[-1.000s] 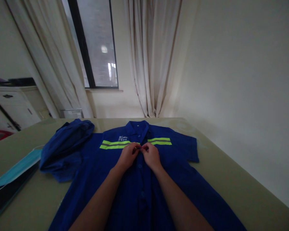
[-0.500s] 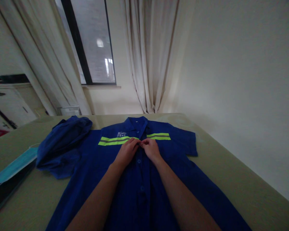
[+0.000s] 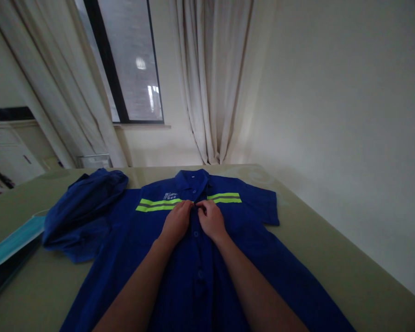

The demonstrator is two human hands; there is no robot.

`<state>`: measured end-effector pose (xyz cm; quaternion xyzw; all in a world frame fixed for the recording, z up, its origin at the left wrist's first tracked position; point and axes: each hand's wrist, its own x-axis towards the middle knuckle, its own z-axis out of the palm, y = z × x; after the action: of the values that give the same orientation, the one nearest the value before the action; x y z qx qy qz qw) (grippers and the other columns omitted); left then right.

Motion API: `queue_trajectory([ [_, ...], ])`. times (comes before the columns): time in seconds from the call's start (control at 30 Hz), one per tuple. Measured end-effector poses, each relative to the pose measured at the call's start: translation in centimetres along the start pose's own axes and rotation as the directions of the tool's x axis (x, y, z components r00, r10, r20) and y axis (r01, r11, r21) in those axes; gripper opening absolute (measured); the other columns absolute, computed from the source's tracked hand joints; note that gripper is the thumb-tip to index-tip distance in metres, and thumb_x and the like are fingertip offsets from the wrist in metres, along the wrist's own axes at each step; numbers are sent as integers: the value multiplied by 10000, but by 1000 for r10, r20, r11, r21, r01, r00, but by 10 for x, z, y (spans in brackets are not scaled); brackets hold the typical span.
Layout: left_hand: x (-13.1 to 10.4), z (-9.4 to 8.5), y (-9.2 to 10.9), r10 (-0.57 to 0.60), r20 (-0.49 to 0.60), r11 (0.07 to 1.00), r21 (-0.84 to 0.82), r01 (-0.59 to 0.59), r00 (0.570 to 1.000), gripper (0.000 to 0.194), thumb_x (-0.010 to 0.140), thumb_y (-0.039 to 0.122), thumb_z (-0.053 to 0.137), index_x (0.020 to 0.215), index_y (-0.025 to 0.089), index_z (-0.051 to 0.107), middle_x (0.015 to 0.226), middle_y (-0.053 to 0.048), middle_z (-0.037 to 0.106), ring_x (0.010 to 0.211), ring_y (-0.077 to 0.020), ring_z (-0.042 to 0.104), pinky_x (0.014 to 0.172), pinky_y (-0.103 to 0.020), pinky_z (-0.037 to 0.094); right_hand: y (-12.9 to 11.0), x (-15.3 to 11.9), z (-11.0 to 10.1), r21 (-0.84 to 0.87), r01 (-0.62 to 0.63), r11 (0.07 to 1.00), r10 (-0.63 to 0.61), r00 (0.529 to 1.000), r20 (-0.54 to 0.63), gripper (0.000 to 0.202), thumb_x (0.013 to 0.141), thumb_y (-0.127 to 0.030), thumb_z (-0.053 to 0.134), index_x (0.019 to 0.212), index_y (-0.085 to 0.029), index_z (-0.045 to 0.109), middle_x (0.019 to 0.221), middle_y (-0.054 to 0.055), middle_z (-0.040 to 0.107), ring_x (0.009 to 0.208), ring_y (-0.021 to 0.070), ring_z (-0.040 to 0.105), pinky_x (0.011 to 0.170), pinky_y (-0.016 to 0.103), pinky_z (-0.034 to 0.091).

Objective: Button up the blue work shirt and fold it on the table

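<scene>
With the hands as the centre of the dial, one olive-green table (image 3: 314, 249) spreads underneath, reaching from 8 round to 4 o'clock. Two pale curtains hang beyond it, the left curtain (image 3: 60, 87) at 10 and the right curtain (image 3: 210, 87) at 12. One blue shirt (image 3: 238, 230) lies front up on the table, directly under both hands, its collar (image 3: 190, 180) at 12 and one short sleeve (image 3: 268, 207) at 3. One dark-framed window (image 3: 133, 69) is at 11, and one white cabinet (image 3: 12, 152) between 9 and 10. One bundled blue garment (image 3: 85, 214) sits crumpled at 9, against the shirt's side. Between 8 and 9, one light-blue face mask (image 3: 17, 240) rests over one dark flat object (image 3: 7, 272), both cut off by the picture's edge. Two bare hands meet at the shirt's front opening: the left hand (image 3: 176, 223) is mostly closed, fingers bent and tips pinched on the cloth; the right hand (image 3: 211, 220) is loosely curled, thumb and forefinger pinched on it too. Whether a button is between the fingertips, I cannot tell. Two yellow-green bands, the left band (image 3: 155, 205) at 9 and the right band (image 3: 224, 198) at 3, cross the chest. One white logo (image 3: 170, 196) sits near 10. Three buttons show clearly: one upper button (image 3: 194, 191) at 12, and two lower buttons (image 3: 195, 234) at 6.
</scene>
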<state>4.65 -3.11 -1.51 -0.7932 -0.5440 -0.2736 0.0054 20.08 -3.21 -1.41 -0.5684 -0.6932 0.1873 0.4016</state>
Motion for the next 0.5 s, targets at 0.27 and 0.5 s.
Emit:
queue_trajectory([
  [0.27, -7, 6, 1, -45, 96, 979, 204, 24, 994, 464, 1002, 185, 401, 1443, 165, 543, 1493, -134, 569, 1375, -297, 523, 1153, -462, 393, -7, -5, 2, -188, 65, 980, -47, 994, 99, 294, 980, -204, 486, 1169, -276, 700, 1223, 27, 661, 1013, 176, 668, 815, 265, 466],
  [0.5, -24, -6, 18, -59, 240, 975, 223, 4, 969, 528, 1011, 219, 362, 1530, 175, 448, 1606, -121, 430, 1488, -294, 391, 1218, -478, 323, -25, 0, 1, -374, -104, 921, 129, 991, 40, 367, 1042, -405, 409, 955, -208, 707, 1079, 99, 715, 926, 228, 712, 737, 305, 475],
])
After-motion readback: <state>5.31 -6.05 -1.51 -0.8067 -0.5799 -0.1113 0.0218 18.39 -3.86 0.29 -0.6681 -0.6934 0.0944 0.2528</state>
